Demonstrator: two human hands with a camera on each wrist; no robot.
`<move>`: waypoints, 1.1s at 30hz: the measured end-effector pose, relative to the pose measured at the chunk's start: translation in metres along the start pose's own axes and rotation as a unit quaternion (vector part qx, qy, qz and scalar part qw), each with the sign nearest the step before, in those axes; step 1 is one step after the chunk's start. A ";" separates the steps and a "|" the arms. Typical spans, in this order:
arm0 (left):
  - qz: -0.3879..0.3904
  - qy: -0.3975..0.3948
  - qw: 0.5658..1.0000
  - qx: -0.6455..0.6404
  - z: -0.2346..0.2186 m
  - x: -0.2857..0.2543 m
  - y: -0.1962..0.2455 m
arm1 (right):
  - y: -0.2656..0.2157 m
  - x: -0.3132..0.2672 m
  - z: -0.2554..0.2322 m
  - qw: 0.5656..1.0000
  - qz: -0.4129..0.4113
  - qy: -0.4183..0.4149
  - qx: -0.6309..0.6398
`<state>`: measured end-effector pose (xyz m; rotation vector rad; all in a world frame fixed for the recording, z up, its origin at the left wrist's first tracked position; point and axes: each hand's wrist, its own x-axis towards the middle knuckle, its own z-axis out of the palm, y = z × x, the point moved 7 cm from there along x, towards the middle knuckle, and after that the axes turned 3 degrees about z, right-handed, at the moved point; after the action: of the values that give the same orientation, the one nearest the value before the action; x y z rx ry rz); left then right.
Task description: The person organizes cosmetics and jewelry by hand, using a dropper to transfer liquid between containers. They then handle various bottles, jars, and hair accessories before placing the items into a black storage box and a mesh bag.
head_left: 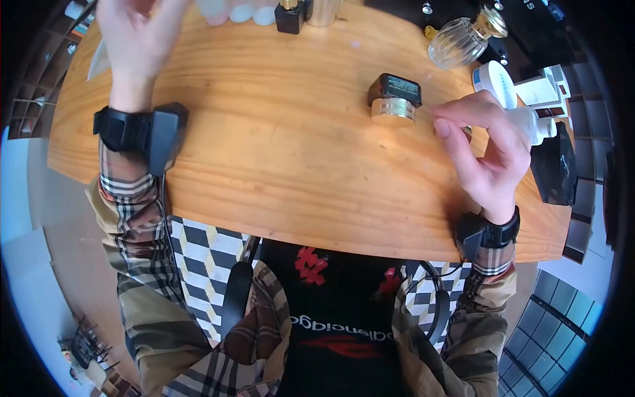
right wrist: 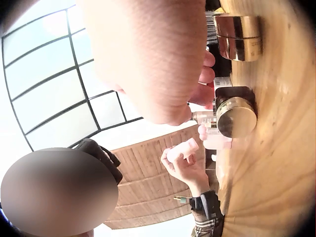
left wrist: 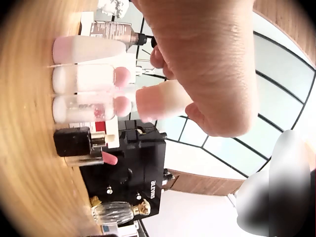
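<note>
My left hand (head_left: 142, 40) is raised over the far left of the table, its fingers cut off by the head view's top edge. It grips a small pale pink bottle (left wrist: 160, 101), which also shows in the right wrist view. My right hand (head_left: 489, 142) hovers at the right with thumb and forefinger bent toward each other, nothing visible between them. Left of its fingertips lies a square black bottle (head_left: 397, 88) with a gold cap (head_left: 393, 111) turned toward me. A shiny gold jar (right wrist: 238, 37) stands close by the right hand, mostly covered by it in the head view.
Several pink and clear bottles (left wrist: 86, 79) line the far left, beside a small black bottle with gold neck (head_left: 290, 18). A ribbed glass perfume bottle (head_left: 456, 46), a white jar (head_left: 495, 84) and a white bottle (head_left: 529, 126) stand right. A black box (head_left: 555, 165) sits at the right edge.
</note>
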<state>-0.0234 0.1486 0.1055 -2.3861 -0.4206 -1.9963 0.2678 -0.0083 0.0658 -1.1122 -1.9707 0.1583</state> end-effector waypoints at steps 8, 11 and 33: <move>-0.160 0.132 0.976 0.060 -0.045 -0.011 -0.040 | -0.003 -0.003 0.001 1.000 0.010 -0.002 -0.003; -0.183 0.034 0.968 0.166 -0.046 -0.014 -0.063 | -0.005 0.000 0.000 1.000 0.008 -0.001 -0.005; -0.393 -0.200 0.875 0.200 -0.026 -0.054 -0.105 | 0.003 0.003 -0.001 0.998 -0.015 -0.001 -0.061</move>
<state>-0.0784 0.2341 0.0410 -2.5239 -1.8573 -1.2912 0.2696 -0.0040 0.0664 -1.1603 -2.0202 0.0224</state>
